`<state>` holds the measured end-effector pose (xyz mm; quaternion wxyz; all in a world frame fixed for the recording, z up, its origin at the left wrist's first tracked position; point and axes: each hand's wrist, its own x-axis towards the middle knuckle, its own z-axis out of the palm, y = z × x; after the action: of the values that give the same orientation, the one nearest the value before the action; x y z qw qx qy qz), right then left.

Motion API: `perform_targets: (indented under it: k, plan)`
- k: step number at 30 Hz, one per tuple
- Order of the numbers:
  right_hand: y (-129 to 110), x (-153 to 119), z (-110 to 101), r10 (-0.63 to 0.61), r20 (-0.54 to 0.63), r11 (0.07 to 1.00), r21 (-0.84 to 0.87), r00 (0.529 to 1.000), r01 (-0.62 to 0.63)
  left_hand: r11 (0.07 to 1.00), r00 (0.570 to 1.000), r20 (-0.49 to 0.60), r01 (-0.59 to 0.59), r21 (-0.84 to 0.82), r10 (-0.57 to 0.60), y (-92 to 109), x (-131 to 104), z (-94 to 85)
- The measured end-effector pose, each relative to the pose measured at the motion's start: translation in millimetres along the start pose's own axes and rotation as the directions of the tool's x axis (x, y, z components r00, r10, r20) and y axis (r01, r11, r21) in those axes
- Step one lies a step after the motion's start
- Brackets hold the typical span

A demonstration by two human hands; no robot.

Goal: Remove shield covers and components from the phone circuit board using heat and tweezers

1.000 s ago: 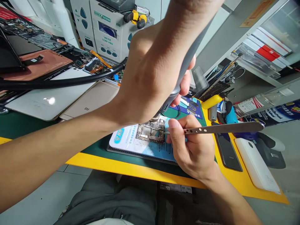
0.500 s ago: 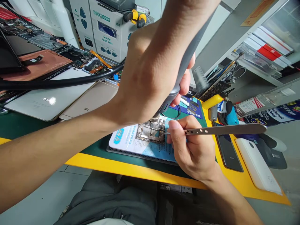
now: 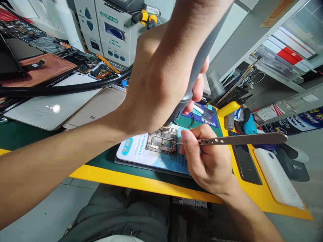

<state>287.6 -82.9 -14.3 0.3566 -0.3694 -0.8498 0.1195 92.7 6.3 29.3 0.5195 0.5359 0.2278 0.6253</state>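
My left hand [image 3: 164, 77] is wrapped round the dark grey handle of a hot air gun [image 3: 202, 64]. The metal nozzle [image 3: 166, 126] points down just above a circuit board [image 3: 163, 141] with cut-out openings. That board lies on a white and blue box [image 3: 133, 151] near the table's front edge. At the board's right side, my right hand [image 3: 207, 158] pinches metal tweezers [image 3: 242, 138], whose thin tip reaches the board's right edge. Whether the tip touches the board I cannot tell.
A QUICK 861DW station [image 3: 114, 50] stands at the back. A black hose [image 3: 63, 90] crosses two phone shells on the left. On the right are a black phone [image 3: 247, 164], a white case [image 3: 276, 178], a yellow bottle [image 3: 228, 109] and a clear bottle [image 3: 280, 109].
My left hand and the hot air gun have shifted very slightly to the left. My right hand and the tweezers look almost unmoved.
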Motion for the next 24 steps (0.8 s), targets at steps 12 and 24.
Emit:
perform_targets:
  k: [12, 24]
  plan:
    - [2, 0, 1, -0.022, -0.020, 1.000, 0.001, 1.000, 0.022, 0.986, 0.972, -0.161, -0.165, 0.040, 0.169, -4, -20, 20.0]
    - [5, -1, 4, 0.094, -0.094, 0.989, 0.120, 0.991, -0.082, 0.997, 0.985, -0.173, 0.023, 0.077, -0.009, 20, -39, 28.6]
